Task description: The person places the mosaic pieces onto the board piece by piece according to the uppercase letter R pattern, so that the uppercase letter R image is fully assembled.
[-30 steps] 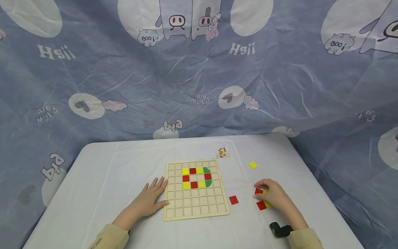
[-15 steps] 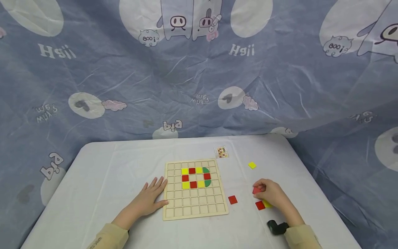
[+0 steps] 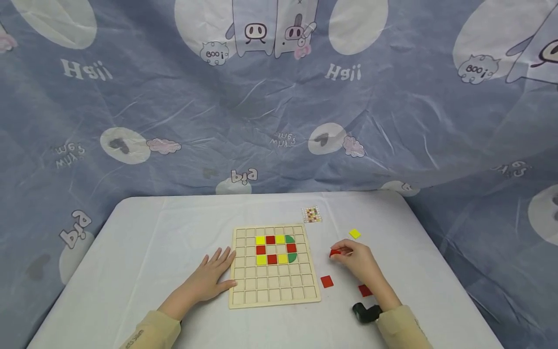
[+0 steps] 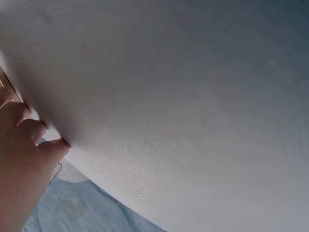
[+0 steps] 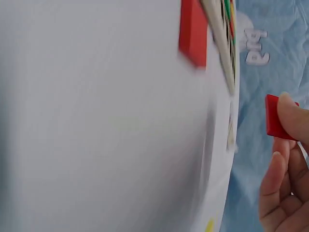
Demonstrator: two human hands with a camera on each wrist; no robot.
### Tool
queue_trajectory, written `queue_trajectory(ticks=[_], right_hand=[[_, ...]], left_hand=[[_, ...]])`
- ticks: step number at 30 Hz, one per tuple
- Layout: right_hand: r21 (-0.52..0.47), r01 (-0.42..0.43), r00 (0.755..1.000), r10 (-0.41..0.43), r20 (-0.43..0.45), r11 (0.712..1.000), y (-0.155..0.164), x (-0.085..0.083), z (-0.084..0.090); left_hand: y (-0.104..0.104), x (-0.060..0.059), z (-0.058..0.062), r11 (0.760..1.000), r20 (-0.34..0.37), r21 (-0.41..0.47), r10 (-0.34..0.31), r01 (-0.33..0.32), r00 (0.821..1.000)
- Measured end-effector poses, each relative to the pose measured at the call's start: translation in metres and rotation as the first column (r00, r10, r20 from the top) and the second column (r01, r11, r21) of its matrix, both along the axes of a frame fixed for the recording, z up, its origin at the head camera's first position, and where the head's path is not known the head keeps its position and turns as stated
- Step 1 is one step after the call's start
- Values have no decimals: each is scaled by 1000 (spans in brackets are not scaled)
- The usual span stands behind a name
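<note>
A light wooden grid board [image 3: 274, 283] lies on the white table, with red and yellow square tiles and two green rounded tiles set in a ring in its upper cells. Spread flat, my left hand [image 3: 207, 281] rests on the table with its fingertips touching the board's left edge. To the right of the board, my right hand [image 3: 359, 261] pinches a red square tile [image 5: 274, 118] between thumb and fingers, raised off the table in the right wrist view. Another red tile [image 3: 327, 281] lies on the table beside the board's lower right side.
A small printed pattern card [image 3: 311, 214] lies behind the board. A yellow tile [image 3: 355, 233] is at the back right, and a red tile [image 3: 365, 290] lies partly under the right forearm. A black device [image 3: 366, 313] sits by the right wrist. A patterned blue-grey cloth [image 3: 279, 106] hangs behind.
My right hand has picked a red tile out of the pieces on the right and carried it left toward the board. My left hand stays in place.
</note>
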State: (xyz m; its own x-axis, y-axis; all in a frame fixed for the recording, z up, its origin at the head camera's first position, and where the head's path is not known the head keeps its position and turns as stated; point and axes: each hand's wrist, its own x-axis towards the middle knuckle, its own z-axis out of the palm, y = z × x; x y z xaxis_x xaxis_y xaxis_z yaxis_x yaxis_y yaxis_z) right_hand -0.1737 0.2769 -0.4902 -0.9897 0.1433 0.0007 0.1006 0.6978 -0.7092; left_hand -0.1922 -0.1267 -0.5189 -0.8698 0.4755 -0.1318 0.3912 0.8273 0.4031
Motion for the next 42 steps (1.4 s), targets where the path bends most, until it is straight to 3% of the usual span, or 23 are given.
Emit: queue_trajectory(ticks=[10,15,19,34,42], right_hand=[[-202,-150,988,155,12,968,-79,-10,-5],[-222,-265,963,270,-9,938,-108,-14,-10],[-229,-310,948,319,2,923,-126,-16,-12],[-30,-411,911,412,23,911,-156,-20,-14],[96,-415,908,418,-15,905,-162,-18,-13]], left_hand=[[2,-2,1,1000,9,-17,5,-5,1000],[2,-3,-3,1000,1,-20,8,-8,1000],[0,-2,-3,1000,-6,-19,1,-1,1000],[-2,-4,-5,1000,13,-4,2,-2,1000],[-1,-3,-4,1000,15,-8,6,-6,1000]])
